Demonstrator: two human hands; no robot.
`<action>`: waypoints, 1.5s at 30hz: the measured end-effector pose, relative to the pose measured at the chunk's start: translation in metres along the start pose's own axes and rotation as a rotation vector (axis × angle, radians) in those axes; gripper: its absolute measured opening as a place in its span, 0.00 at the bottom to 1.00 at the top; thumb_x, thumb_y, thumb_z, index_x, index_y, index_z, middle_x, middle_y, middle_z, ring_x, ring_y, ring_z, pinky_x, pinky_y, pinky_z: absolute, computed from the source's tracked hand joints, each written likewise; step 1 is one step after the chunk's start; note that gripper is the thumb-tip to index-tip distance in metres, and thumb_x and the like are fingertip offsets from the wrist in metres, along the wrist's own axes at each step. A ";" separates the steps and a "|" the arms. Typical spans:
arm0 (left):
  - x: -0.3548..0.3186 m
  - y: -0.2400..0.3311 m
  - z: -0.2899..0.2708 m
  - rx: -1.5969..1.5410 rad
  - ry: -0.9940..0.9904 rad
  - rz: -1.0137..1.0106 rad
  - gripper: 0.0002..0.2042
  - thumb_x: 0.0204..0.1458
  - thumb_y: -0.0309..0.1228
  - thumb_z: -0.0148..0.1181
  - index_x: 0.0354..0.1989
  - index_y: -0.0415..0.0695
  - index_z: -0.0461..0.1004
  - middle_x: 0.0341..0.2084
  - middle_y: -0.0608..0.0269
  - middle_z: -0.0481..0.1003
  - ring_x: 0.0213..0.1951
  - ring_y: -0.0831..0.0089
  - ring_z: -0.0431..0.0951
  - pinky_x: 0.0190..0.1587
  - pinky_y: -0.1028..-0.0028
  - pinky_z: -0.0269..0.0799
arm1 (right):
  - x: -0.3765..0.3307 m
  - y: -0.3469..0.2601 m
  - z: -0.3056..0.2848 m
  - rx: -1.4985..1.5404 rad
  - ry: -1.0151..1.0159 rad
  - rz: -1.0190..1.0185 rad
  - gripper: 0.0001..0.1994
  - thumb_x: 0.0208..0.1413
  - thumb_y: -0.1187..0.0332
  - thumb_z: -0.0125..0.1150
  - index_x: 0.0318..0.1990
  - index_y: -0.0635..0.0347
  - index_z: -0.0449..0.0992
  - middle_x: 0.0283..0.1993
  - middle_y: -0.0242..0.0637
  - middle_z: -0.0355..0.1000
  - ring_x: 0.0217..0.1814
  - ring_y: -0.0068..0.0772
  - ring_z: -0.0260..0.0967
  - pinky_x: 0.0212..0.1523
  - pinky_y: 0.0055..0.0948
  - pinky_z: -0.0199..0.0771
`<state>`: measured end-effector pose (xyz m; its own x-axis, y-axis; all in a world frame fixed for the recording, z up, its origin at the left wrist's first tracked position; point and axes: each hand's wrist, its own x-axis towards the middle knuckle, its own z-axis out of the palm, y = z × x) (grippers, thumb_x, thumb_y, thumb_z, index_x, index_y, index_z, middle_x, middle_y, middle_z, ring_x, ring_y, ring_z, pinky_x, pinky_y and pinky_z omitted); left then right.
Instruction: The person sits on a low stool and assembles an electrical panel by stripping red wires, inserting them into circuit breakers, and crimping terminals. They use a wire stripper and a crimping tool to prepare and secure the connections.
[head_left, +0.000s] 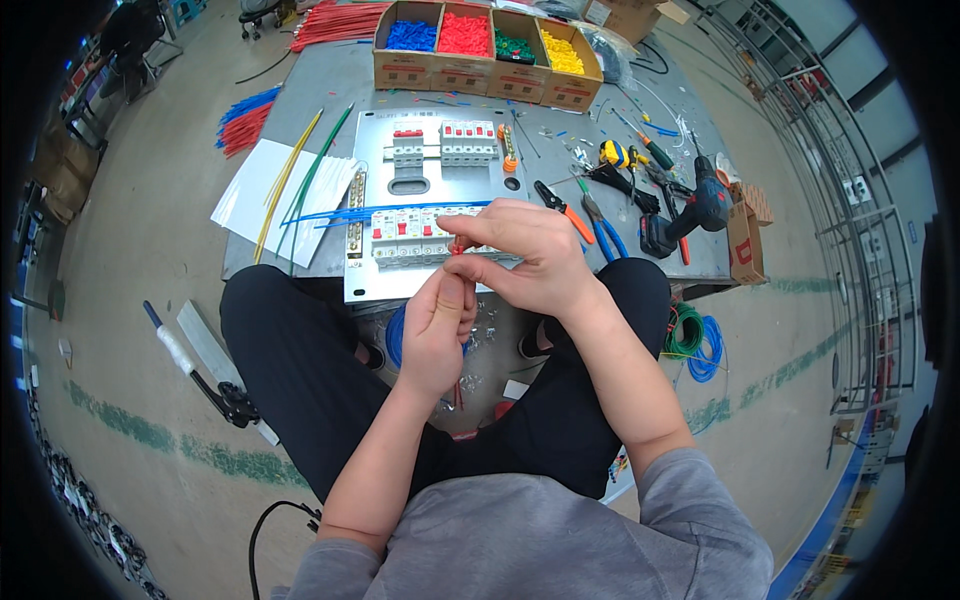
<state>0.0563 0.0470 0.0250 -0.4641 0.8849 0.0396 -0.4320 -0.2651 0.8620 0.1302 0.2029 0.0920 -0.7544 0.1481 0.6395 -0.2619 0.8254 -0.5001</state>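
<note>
Closed in front of the metal mounting plate (430, 290), my left hand (440, 315) grips thin red wires (458, 396), whose lower ends hang beneath it. Just above, my right hand (535, 250) pinches a small red piece (458, 246) at the wires' top between thumb and forefinger; whether it is a sleeve or the wire itself is too small to tell. Behind my hands a row of circuit breakers (403, 232) with red levers is partly covered by my right hand. Blue wires (345, 215) lie across the plate, over a brass terminal bar (356, 205).
Cardboard bins (402, 72) of coloured caps stand at the far edge. On the right lie pliers (600, 228), a wire stripper (563, 210), a screwdriver (655, 150) and a cordless drill (700, 205). Yellow and green wires (290, 185) rest over white sheets (248, 190) on the left.
</note>
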 end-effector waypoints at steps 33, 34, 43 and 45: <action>0.001 -0.012 0.001 0.246 0.112 -0.005 0.24 0.77 0.44 0.35 0.29 0.44 0.65 0.19 0.72 0.61 0.22 0.83 0.58 0.25 0.76 0.54 | -0.008 0.004 0.012 0.287 -0.091 0.401 0.09 0.65 0.69 0.65 0.39 0.67 0.86 0.32 0.39 0.79 0.32 0.26 0.77 0.34 0.25 0.75; 0.001 -0.012 0.001 0.254 0.114 -0.006 0.24 0.77 0.44 0.35 0.29 0.44 0.65 0.18 0.72 0.61 0.22 0.83 0.58 0.25 0.75 0.55 | -0.007 0.004 0.012 0.282 -0.092 0.403 0.09 0.65 0.69 0.65 0.39 0.67 0.86 0.32 0.39 0.79 0.32 0.26 0.77 0.34 0.25 0.75; 0.003 -0.019 0.000 0.228 0.104 0.021 0.21 0.77 0.46 0.36 0.31 0.48 0.61 0.20 0.75 0.57 0.19 0.86 0.52 0.21 0.81 0.47 | -0.007 0.005 0.014 0.272 -0.096 0.418 0.10 0.65 0.68 0.65 0.40 0.66 0.86 0.32 0.39 0.80 0.32 0.26 0.77 0.34 0.25 0.75; 0.003 -0.018 0.000 0.233 0.099 0.026 0.21 0.77 0.46 0.36 0.30 0.48 0.61 0.20 0.75 0.57 0.20 0.86 0.52 0.21 0.81 0.47 | -0.008 0.005 0.013 0.267 -0.097 0.418 0.10 0.65 0.68 0.65 0.41 0.66 0.86 0.32 0.39 0.80 0.32 0.26 0.77 0.34 0.25 0.75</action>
<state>0.0628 0.0547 0.0094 -0.5507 0.8344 0.0233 -0.2346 -0.1815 0.9550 0.1265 0.1987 0.0768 -0.8767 0.3742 0.3023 -0.0613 0.5364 -0.8417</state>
